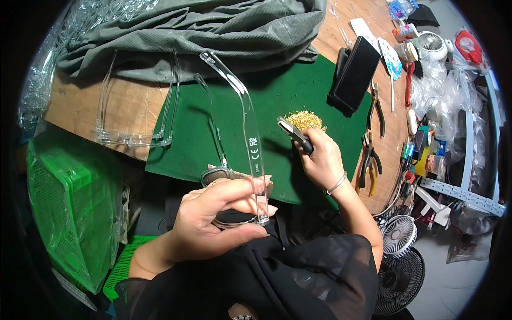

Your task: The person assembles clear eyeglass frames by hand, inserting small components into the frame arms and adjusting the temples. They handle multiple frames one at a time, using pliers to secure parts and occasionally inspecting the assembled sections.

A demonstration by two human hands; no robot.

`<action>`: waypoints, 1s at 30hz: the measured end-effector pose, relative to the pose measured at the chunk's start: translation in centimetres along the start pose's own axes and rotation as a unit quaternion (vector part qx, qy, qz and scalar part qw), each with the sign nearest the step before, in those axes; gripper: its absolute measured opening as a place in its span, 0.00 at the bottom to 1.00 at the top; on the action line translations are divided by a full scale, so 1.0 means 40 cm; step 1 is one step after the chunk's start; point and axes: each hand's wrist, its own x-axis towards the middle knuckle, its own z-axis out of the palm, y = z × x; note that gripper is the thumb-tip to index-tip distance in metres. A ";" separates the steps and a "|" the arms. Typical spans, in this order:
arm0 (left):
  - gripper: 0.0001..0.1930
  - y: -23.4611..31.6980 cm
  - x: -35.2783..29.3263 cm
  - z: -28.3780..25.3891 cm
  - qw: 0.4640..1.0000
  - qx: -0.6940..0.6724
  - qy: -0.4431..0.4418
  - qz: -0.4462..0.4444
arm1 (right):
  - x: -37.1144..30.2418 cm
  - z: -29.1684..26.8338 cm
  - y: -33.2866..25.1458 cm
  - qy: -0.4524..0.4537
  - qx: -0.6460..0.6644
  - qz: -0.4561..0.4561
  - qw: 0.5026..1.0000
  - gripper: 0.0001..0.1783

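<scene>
My left hand (205,213) is closed around a pair of glasses (252,128) with clear temples and dark lenses. One temple points up and away in front of me; the other stands further left. In my right hand (324,160) is a hand tool (292,132) with a silver head and a black grip, its exact kind partly hidden by my fingers. The tool's head is just left of a heap of tiny gold-coloured metal parts (306,118) on the green mat (200,152). The glasses and the tool are apart.
Clear spectacle frames (130,140) stand at left by a grey cloth (186,40). Right of the mat lie a black box-like object (356,74), pliers (376,111) and more pliers (368,165). Fans (399,234) stand at lower right, a green crate (72,208) at left.
</scene>
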 end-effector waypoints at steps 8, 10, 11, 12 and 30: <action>0.30 0.002 0.001 0.034 1.000 -0.014 0.019 0.003 | -0.003 0.007 -0.001 0.008 0.011 0.011 1.000 0.08; 0.29 0.004 0.006 0.038 1.000 -0.011 0.012 0.007 | -0.011 -0.014 -0.018 0.015 0.092 0.026 0.995 0.07; 0.29 0.006 0.010 0.038 1.000 -0.014 0.005 0.010 | -0.020 -0.044 -0.046 -0.003 0.163 0.042 0.986 0.05; 0.29 0.008 0.007 0.039 1.000 0.004 0.011 0.027 | -0.032 -0.068 -0.081 -0.008 0.211 0.033 0.977 0.05; 0.28 0.039 -0.024 0.078 0.996 0.085 0.004 0.009 | -0.094 -0.078 -0.180 0.068 0.376 -0.316 0.868 0.06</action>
